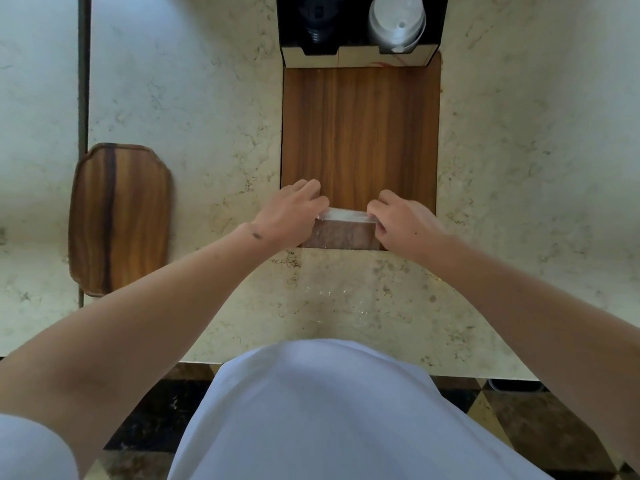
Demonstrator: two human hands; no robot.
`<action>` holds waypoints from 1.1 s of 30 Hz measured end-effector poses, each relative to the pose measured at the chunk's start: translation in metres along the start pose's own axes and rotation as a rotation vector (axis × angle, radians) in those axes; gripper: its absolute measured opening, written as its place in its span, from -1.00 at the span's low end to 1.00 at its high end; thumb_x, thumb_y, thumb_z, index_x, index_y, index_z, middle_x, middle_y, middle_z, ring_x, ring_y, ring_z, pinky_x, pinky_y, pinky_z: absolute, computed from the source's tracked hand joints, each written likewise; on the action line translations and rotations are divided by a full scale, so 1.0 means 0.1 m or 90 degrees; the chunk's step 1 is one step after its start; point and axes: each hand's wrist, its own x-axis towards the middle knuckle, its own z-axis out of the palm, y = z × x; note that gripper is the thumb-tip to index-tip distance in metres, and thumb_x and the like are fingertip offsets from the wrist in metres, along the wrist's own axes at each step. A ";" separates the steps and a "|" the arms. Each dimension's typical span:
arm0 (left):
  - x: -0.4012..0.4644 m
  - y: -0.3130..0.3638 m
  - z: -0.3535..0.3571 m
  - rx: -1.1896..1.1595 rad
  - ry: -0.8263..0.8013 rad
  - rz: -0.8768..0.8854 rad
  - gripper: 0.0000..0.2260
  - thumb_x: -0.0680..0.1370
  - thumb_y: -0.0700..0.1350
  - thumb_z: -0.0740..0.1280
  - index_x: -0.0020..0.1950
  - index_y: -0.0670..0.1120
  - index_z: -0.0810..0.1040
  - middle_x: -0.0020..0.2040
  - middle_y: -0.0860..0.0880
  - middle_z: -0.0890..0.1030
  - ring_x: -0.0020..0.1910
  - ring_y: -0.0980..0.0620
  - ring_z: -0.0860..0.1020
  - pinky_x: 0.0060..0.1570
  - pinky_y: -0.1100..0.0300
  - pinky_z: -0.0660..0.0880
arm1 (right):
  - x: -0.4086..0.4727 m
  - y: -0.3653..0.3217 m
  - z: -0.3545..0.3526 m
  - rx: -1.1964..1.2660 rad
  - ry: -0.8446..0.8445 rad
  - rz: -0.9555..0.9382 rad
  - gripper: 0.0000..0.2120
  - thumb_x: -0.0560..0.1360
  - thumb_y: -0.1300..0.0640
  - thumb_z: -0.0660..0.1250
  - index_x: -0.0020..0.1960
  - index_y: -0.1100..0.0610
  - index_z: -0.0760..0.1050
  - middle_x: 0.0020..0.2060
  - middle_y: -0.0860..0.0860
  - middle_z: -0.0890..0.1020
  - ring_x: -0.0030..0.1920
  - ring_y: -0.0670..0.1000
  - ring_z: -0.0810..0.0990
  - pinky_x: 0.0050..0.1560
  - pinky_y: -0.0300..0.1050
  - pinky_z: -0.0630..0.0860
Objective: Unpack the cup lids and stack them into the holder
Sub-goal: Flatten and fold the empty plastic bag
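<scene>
- The left hand (292,211) and the right hand (403,221) are both closed on the ends of a clear plastic sleeve of cup lids (344,216), pinched between fingers and thumb, one hand at each end.
- The sleeve lies crosswise at the near edge of a wooden board (360,133) on the marble worktop (207,133); the wrapping trails toward the person over the worktop as a faint glint.
- Judging by the grip, the step in hand is unpacking: the hands look set to pull or tear the wrapping open, and no lid appears freed yet.
- The next move probably calls for opening the plastic without scattering the lids, then carrying them as one stack to the far end of the board.
- The holder (360,55), a black box with compartments, stands at the board's far edge; its right compartment already holds a stack of white lids (398,26), and its left one holds something dark that I cannot identify.
- The holder's top is cut off by the frame, so how much room remains is unclear.
- The lids within the sleeve are blurred and mostly hidden by the fingers; their number cannot be told.
- A wooden tray (119,220) sits well to the left, apart from the work.
</scene>
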 end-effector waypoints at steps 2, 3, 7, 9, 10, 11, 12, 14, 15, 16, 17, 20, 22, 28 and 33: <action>-0.03 -0.02 -0.01 -0.017 -0.002 0.003 -0.84 0.57 -0.22 0.28 0.10 -0.11 0.60 0.03 -0.04 0.48 -0.02 -0.02 0.45 -0.10 0.11 0.47 | -0.04 -0.01 0.02 0.003 0.019 -0.002 -0.90 0.56 0.14 0.26 -0.05 0.13 0.54 -0.18 0.00 0.49 -0.33 -0.02 0.47 -0.36 -0.12 0.49; -0.05 -0.03 -0.01 -0.029 0.005 0.005 -0.85 0.58 -0.17 0.28 0.08 -0.10 0.61 0.02 -0.04 0.48 -0.03 -0.02 0.45 -0.13 0.13 0.44 | -0.06 -0.01 0.04 0.009 0.032 -0.001 -0.86 0.58 0.11 0.25 -0.06 0.12 0.56 -0.19 -0.01 0.50 -0.32 -0.03 0.47 -0.35 -0.11 0.49; -0.07 -0.04 -0.01 -0.060 0.024 -0.005 -0.85 0.64 -0.08 0.32 0.01 -0.08 0.66 0.03 -0.06 0.49 0.00 -0.04 0.46 -0.15 0.17 0.36 | -0.06 0.04 0.06 0.067 0.050 0.015 -0.89 0.61 0.12 0.34 -0.06 0.09 0.61 -0.06 0.01 0.53 -0.21 -0.04 0.51 -0.23 -0.07 0.55; -0.03 -0.03 -0.01 -0.076 0.019 -0.041 -0.90 0.62 -0.09 0.36 0.05 -0.07 0.65 0.08 -0.05 0.53 0.06 -0.04 0.45 -0.09 0.18 0.36 | -0.04 0.05 0.07 0.093 0.047 0.030 -0.96 0.58 0.12 0.38 -0.03 0.08 0.57 -0.02 0.00 0.51 -0.18 -0.05 0.51 -0.20 -0.08 0.55; 0.00 -0.03 -0.01 -0.083 0.018 -0.062 -0.89 0.60 -0.11 0.37 0.11 -0.06 0.62 0.11 -0.05 0.55 0.10 -0.04 0.44 -0.06 0.18 0.36 | -0.02 0.06 0.07 0.103 0.045 0.040 -0.94 0.58 0.11 0.39 0.01 0.08 0.54 -0.02 -0.01 0.51 -0.19 -0.04 0.52 -0.21 -0.08 0.54; 0.03 -0.02 0.00 -0.093 0.013 -0.083 -0.83 0.60 -0.12 0.37 0.19 -0.05 0.58 0.14 -0.04 0.56 0.12 -0.04 0.44 -0.02 0.17 0.38 | -0.01 0.06 0.08 0.113 0.041 0.053 -0.89 0.58 0.09 0.38 0.07 0.08 0.50 -0.03 -0.03 0.51 -0.20 -0.03 0.54 -0.21 -0.09 0.54; 0.06 -0.02 0.00 -0.105 0.002 -0.101 -0.75 0.60 -0.13 0.37 0.27 -0.06 0.53 0.16 -0.03 0.57 0.15 -0.04 0.44 0.01 0.15 0.39 | 0.01 0.07 0.08 0.124 0.033 0.067 -0.84 0.59 0.08 0.37 0.13 0.08 0.48 -0.04 -0.04 0.51 -0.21 -0.04 0.54 -0.21 -0.10 0.53; 0.10 -0.02 0.00 -0.112 -0.017 -0.117 -0.70 0.60 -0.13 0.36 0.33 -0.07 0.51 0.13 -0.02 0.57 0.14 -0.03 0.43 0.01 0.14 0.39 | 0.05 0.07 0.08 0.125 0.017 0.075 -0.83 0.60 0.07 0.35 0.17 0.08 0.49 -0.08 -0.06 0.49 -0.23 -0.06 0.53 -0.24 -0.14 0.51; 0.12 -0.02 0.00 -0.099 -0.024 -0.112 -0.75 0.60 -0.13 0.36 0.29 -0.06 0.54 0.08 -0.02 0.56 0.09 -0.02 0.41 -0.02 0.15 0.38 | 0.05 0.06 0.08 0.109 0.017 0.063 -0.88 0.60 0.09 0.35 0.12 0.08 0.52 -0.10 -0.06 0.48 -0.26 -0.06 0.53 -0.26 -0.15 0.50; 0.12 -0.02 -0.01 -0.082 -0.035 -0.103 -0.81 0.61 -0.12 0.35 0.21 -0.05 0.59 0.02 0.00 0.52 0.03 0.00 0.39 -0.06 0.16 0.37 | 0.06 0.05 0.07 0.091 0.018 0.049 -0.93 0.60 0.11 0.34 0.05 0.09 0.55 -0.11 -0.04 0.48 -0.29 -0.04 0.52 -0.29 -0.15 0.50; 0.11 -0.02 -0.03 -0.069 -0.046 -0.094 -0.87 0.61 -0.12 0.34 0.13 -0.04 0.62 -0.03 0.01 0.49 -0.01 0.01 0.37 -0.10 0.16 0.35 | 0.05 0.04 0.06 0.077 0.021 0.039 -0.95 0.59 0.14 0.34 0.00 0.10 0.56 -0.13 -0.03 0.48 -0.31 -0.03 0.52 -0.32 -0.14 0.50; 0.06 -0.01 -0.06 -0.042 -0.038 -0.049 -0.92 0.61 -0.17 0.32 0.00 -0.06 0.61 -0.07 -0.01 0.49 -0.06 0.00 0.38 -0.16 0.15 0.33 | 0.02 0.01 0.03 0.045 0.033 0.022 -0.92 0.58 0.22 0.31 -0.09 0.12 0.53 -0.21 0.00 0.52 -0.35 0.00 0.51 -0.36 -0.07 0.53; 0.01 0.00 -0.05 -0.017 -0.010 -0.008 -0.89 0.60 -0.25 0.29 -0.07 -0.10 0.58 -0.09 -0.04 0.51 -0.10 -0.02 0.39 -0.17 0.14 0.32 | -0.01 -0.01 0.03 0.019 0.034 0.009 -0.88 0.57 0.25 0.28 -0.13 0.13 0.49 -0.28 0.00 0.53 -0.37 0.02 0.49 -0.38 -0.04 0.52; -0.14 0.12 0.02 0.025 0.019 0.023 -0.74 0.46 -0.48 0.28 0.02 -0.18 0.56 -0.05 -0.10 0.55 -0.07 -0.09 0.42 -0.11 0.05 0.40 | -0.09 -0.05 0.07 0.012 0.042 0.007 -0.90 0.59 0.26 0.25 -0.08 0.15 0.50 -0.29 0.01 0.54 -0.35 0.03 0.50 -0.37 -0.04 0.50; -0.22 0.14 0.07 0.023 0.055 0.020 -0.75 0.43 -0.50 0.29 -0.03 -0.19 0.52 -0.10 -0.13 0.56 -0.12 -0.11 0.42 -0.15 0.02 0.42 | -0.13 -0.05 0.07 0.011 0.038 -0.017 -0.90 0.57 0.27 0.26 -0.10 0.12 0.42 -0.32 -0.01 0.51 -0.40 0.01 0.47 -0.45 -0.08 0.44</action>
